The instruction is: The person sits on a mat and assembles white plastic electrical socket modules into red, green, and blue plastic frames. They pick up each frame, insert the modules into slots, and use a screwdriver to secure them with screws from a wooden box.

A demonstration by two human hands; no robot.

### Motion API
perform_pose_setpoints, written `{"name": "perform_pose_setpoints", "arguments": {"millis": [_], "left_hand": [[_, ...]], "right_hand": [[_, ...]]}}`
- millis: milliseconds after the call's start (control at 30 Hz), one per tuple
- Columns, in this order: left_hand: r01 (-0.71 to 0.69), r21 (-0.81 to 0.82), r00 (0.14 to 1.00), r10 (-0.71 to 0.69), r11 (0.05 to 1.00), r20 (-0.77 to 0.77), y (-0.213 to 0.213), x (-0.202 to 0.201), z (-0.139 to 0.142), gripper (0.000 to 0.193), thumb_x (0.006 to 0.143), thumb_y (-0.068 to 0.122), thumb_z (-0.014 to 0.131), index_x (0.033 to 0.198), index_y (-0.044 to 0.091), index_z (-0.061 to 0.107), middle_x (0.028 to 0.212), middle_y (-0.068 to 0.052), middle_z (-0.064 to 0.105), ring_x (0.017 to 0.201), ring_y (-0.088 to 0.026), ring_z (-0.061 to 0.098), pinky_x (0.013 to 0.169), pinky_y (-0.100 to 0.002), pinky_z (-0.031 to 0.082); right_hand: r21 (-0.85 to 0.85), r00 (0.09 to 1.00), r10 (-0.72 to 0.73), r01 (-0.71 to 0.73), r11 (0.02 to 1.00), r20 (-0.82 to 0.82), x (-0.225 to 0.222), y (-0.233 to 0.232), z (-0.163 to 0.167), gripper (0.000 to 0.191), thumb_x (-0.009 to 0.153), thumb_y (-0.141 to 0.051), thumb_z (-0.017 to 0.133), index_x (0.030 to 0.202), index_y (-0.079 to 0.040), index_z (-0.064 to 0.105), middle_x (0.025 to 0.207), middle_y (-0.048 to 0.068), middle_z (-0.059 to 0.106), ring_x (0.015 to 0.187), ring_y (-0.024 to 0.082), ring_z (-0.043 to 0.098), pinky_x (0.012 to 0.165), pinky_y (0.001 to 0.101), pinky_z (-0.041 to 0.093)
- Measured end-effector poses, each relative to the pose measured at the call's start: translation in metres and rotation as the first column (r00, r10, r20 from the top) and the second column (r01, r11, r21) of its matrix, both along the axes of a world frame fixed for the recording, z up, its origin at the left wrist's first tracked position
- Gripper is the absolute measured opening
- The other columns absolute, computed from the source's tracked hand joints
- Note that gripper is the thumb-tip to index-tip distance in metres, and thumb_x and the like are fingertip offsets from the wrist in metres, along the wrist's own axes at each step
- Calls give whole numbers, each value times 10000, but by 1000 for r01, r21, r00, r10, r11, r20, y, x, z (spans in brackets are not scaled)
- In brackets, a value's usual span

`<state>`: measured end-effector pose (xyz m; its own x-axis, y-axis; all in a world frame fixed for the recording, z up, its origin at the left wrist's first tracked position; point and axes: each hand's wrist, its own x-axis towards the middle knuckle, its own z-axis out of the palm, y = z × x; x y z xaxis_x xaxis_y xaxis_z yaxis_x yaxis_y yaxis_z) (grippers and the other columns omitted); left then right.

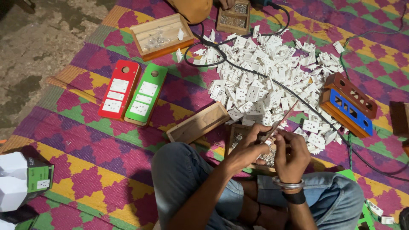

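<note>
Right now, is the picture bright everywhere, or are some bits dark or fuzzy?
Head view: the white socket pile is brightest and a little washed out; the mat shows strong colours; the bare floor at top left is dim; the left hand and right hand are slightly soft, and the small parts in the wooden box beneath them sit in shadow.

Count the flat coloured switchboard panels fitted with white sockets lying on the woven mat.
2. The red panel and the green panel lie side by side left of the pile of white sockets. The stacked brown and blue frames at right appear empty; more may be hidden.
</note>
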<state>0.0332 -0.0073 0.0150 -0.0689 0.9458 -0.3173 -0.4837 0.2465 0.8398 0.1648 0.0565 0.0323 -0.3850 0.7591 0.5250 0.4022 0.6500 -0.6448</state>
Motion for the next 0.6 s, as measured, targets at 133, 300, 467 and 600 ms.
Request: {"name": "perform_pose_setpoints", "arguments": {"millis": [133, 300, 467, 600], "left_hand": [[6, 27, 999, -5, 1000, -49, 1, 3, -2, 560, 850, 169, 615, 1382, 173, 441, 1112, -49, 520, 979, -183, 567, 718, -375, 602], [32, 1, 995, -32, 999, -100, 1, 5, 0, 593, 845, 181, 612, 1407, 183, 422, 1080, -70, 536, 958, -181, 597, 736, -386, 618], [0, -9, 1000, 0, 1000, -25, 2, 3, 2, 632, 812, 168, 608, 1414, 190, 416, 1139, -76, 524, 967, -181, 592, 720, -397, 597], [31, -33, 996, -34, 999, -80, 3, 1, 4, 661, 804, 172, 617, 1426, 184, 392, 1132, -106, 473, 987, -197, 594, 736, -403, 624]], "right_hand": [[-39, 998, -55, 56, 998, 21, 1, 5, -2, 110, 983, -65, 750, 974, 32, 698, 860, 108, 670, 687, 158, 650, 573, 269, 475], [-391, 963, -86, -22, 920, -257, 3, 19, -23, 144, 1042, -112, 719, 1000, 12, 661, 858, 25, 683, 715, 87, 615, 624, 221, 475], [-545, 911, -122, -125, 829, -395, 7, 25, -33, 161, 1074, -154, 667, 1012, -5, 665, 847, -5, 670, 690, 39, 586, 589, 197, 470], [-443, 967, -5, -112, 889, -256, 12, 22, -29, 144, 996, -118, 720, 1049, 4, 666, 856, 3, 660, 664, 25, 531, 565, 187, 406]]}}
